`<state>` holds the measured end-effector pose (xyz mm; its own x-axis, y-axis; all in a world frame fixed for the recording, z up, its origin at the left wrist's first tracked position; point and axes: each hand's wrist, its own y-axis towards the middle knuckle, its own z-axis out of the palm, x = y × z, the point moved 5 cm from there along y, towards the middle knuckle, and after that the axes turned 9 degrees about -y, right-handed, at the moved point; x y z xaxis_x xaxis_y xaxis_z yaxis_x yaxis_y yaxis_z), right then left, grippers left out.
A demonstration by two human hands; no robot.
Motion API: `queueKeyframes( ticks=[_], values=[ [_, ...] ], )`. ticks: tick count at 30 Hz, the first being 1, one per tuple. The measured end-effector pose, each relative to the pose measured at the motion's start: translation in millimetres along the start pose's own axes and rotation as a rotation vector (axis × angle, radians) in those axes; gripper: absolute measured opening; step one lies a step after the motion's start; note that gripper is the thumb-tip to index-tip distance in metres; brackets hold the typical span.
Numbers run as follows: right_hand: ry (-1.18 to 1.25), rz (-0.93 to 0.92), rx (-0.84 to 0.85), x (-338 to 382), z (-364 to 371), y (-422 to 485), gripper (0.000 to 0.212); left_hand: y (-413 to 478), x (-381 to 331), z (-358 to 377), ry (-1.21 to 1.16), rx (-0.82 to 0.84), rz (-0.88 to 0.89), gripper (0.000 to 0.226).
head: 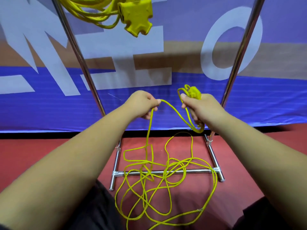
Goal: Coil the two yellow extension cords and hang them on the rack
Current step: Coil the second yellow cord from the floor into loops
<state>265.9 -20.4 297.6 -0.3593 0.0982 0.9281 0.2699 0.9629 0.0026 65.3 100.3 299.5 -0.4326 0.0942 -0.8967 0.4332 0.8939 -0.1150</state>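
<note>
Evidently mid-coil, the right hand [200, 108] grips loops of the second cord [149, 172] while the left hand [142, 104] pinches the next length to add.

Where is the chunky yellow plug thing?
In the head view, the yellow outlet block hangs top centre beside the coiled cord, near the rack's left pole.

- The coiled cord [93, 12] — yellow, hanging at the top between the uprights of the rack [78, 52], socket block [136, 15] dangling.
- The loose cord [146, 171] — yellow, tangled on the floor [49, 155] across the rack's base bar, one strand lifted into small loops.
</note>
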Motion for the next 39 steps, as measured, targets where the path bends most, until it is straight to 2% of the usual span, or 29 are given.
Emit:
queueKeyframes(
  ticks=[4,7,10,13,16,18,22,24,29,33,35,39],
  values=[
    [-0.067,-0.013,0.025,-6.2,25.0,-1.2,0.038,-4.6,-46.5,-5.2,-0.326,-0.042,-0.056,0.026],
    [-0.087,-0.015,0.000,-10.6,40.9,-1.9,0.038,-1.0,-68.0,-7.5,-0.622,-0.098,-0.168,0.015],
    [0.138,0.058,0.051,-16.5,55.9,-3.9,0.045,3.6,-77.9,-7.5,-0.862,-0.093,-0.251,0.023],
    [0.298,0.066,0.113,-13.8,60.1,-6.0,0.055,10.1,-67.1,-14.0,-0.999,-0.125,-0.293,0.030],
    [0.310,0.032,0.155,-8.6,58.9,-5.4,0.046,15.3,-43.9,-20.4,-1.152,-0.192,-0.327,0.024],
    [0.304,0.023,0.164,-4.8,58.1,-4.9,0.038,14.7,-26.5,-17.3,-1.184,-0.164,-0.360,0.018],
    [0.327,0.024,0.166,0.5,57.1,-5.0,0.032,3.6,-4.8,-0.7,-1.048,0.016,-0.437,0.027],
    [0.344,0.041,0.187,3.2,57.6,-4.2,0.031,-0.4,-4.4,0.9,-0.968,0.054,-0.415,0.024],
    [0.359,0.054,0.225,9.3,53.9,1.1,0.043,-4.0,-0.6,3.6,-0.458,0.124,-0.278,0.025],
    [0.443,0.043,0.202,12.9,52.3,3.6,0.045,-18.5,9.9,28.5,-0.068,0.403,-0.245,0.012],
    [0.503,0.044,0.192,14.5,48.7,4.5,0.039,-25.3,20.7,45.7,0.111,0.565,-0.218,0.014],
    [0.509,0.070,0.124,14.5,35.5,9.9,0.022,-34.2,36.9,73.3,0.361,0.758,-0.196,0.026]
  ],
)
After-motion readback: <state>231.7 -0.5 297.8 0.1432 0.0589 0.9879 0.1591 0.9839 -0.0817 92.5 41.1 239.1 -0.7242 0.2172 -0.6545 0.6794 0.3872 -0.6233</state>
